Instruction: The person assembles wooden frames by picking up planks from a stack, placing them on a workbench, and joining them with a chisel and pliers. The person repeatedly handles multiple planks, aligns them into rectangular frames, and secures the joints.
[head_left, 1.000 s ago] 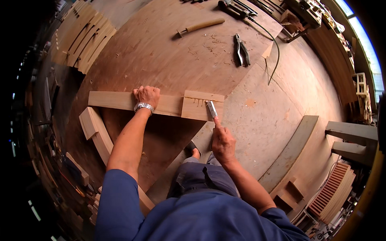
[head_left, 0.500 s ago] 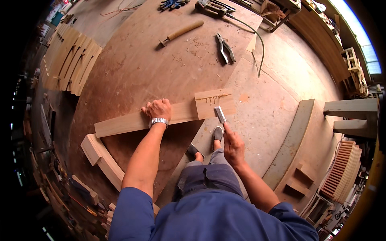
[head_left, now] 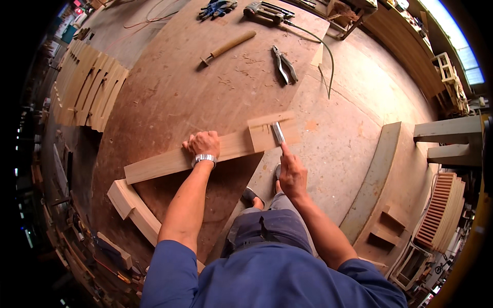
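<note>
My left hand [head_left: 203, 145], with a metal watch at its wrist, is closed over the long pale wooden board [head_left: 159, 165], fingers curled across its far edge. A wider wooden block [head_left: 259, 141] sits at the board's right end, with a brown line and a few short brown drips on its face. My right hand [head_left: 294, 174] grips a chisel [head_left: 278, 133], its flat metal blade lying against that face over the drips. The index finger stretches along the tool; its handle is mostly hidden in my hand.
On the brown worktable [head_left: 169, 87] lie a wooden-handled tool [head_left: 228, 47], pliers [head_left: 284, 65], gloves [head_left: 217, 8] and a corded tool [head_left: 267, 13]. Another jointed wooden piece [head_left: 136, 208] rests near my left arm. Slatted panels [head_left: 88, 87] stand left; a bench [head_left: 380, 190] stands right.
The chisel has moved up and slightly left across the block's face, from below the drips onto them. Fewer brown drips show now. My left hand keeps its grip on the board.
</note>
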{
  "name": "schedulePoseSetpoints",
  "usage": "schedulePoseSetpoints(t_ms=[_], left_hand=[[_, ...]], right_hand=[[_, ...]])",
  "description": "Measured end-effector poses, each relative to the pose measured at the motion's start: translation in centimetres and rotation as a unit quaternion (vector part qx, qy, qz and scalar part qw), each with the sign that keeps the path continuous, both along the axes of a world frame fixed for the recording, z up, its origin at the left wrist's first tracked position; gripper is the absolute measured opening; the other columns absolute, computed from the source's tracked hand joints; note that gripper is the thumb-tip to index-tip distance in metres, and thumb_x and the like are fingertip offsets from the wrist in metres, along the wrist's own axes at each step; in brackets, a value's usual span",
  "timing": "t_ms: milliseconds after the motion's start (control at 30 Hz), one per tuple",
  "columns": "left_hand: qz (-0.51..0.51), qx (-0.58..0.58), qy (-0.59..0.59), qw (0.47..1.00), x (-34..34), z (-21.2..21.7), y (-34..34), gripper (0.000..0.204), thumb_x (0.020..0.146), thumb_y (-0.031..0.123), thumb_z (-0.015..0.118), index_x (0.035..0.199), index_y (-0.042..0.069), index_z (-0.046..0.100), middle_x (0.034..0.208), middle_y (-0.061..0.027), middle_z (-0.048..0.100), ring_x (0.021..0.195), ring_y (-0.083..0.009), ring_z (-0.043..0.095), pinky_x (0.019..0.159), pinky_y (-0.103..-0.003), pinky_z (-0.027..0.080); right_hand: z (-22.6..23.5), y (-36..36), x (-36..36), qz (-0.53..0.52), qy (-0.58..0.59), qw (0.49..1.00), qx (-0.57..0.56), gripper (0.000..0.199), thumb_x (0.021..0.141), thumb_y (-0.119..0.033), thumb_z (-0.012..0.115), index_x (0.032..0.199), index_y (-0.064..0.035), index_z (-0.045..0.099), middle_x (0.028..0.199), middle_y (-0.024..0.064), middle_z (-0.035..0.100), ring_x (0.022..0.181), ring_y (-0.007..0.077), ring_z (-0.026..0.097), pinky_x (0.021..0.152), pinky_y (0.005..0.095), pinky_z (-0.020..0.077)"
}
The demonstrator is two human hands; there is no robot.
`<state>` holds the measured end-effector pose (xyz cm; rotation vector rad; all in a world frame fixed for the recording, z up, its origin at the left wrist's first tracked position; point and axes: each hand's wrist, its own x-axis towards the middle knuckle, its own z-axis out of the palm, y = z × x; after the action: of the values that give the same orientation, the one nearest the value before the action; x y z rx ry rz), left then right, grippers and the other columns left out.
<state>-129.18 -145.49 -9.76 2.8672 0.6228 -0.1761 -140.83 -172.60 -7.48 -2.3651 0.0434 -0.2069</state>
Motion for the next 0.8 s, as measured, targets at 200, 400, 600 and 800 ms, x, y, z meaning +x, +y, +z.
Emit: schedulePoseSetpoints(t_ms=[200, 400, 600, 800], left_hand=[[0.01, 0.005, 0.008, 1.0, 0.3, -0.1, 0.1, 0.049, 0.096, 0.039, 0.045, 0.083, 0.009, 0.082, 0.1, -0.0148, 0.078, 0.106, -0.0356, 0.069, 0.103, -0.051, 0.039], [0.014, -0.001, 0.014, 1.0, 0.0, -0.2, 0.1, 0.049, 0.096, 0.039, 0.045, 0.083, 0.008, 0.082, 0.1, -0.0152, 0.078, 0.105, -0.0358, 0.069, 0.102, -0.052, 0.039], [0.02, 0.011, -0.049, 0.999, 0.2, -2.1, 0.4, 0.047, 0.092, 0.037, 0.049, 0.067, 0.007, 0.074, 0.086, -0.0159, 0.077, 0.093, -0.0346, 0.068, 0.095, -0.049, 0.036], [0.027, 0.008, 0.019, 0.999, -0.1, -0.6, 0.1, 0.048, 0.096, 0.039, 0.047, 0.081, 0.009, 0.08, 0.098, -0.0156, 0.078, 0.105, -0.0357, 0.07, 0.1, -0.053, 0.04]], right_hand=[[0.3, 1.0, 1.4, -0.015, -0.021, 0.995, 0.096, 0.056, 0.099, -0.003, 0.064, 0.152, -0.0199, 0.056, 0.081, 0.0168, 0.062, 0.073, 0.0365, 0.062, 0.068, 0.0452, 0.0517], [0.2, 0.6, -2.5, 0.023, 0.019, 0.998, 0.053, 0.054, 0.101, -0.006, 0.063, 0.153, -0.0202, 0.055, 0.083, 0.0183, 0.06, 0.072, 0.0381, 0.062, 0.067, 0.0467, 0.0505], [0.5, 2.9, 2.0, -0.007, 0.012, 0.999, 0.04, 0.054, 0.099, -0.002, 0.062, 0.151, -0.0179, 0.057, 0.088, 0.0188, 0.065, 0.078, 0.0373, 0.064, 0.073, 0.0464, 0.0521], [-0.4, 2.1, 0.3, 0.0, -0.003, 0.998, 0.067, 0.053, 0.101, -0.006, 0.06, 0.153, -0.0184, 0.055, 0.09, 0.0177, 0.066, 0.08, 0.0361, 0.065, 0.073, 0.0479, 0.0528]])
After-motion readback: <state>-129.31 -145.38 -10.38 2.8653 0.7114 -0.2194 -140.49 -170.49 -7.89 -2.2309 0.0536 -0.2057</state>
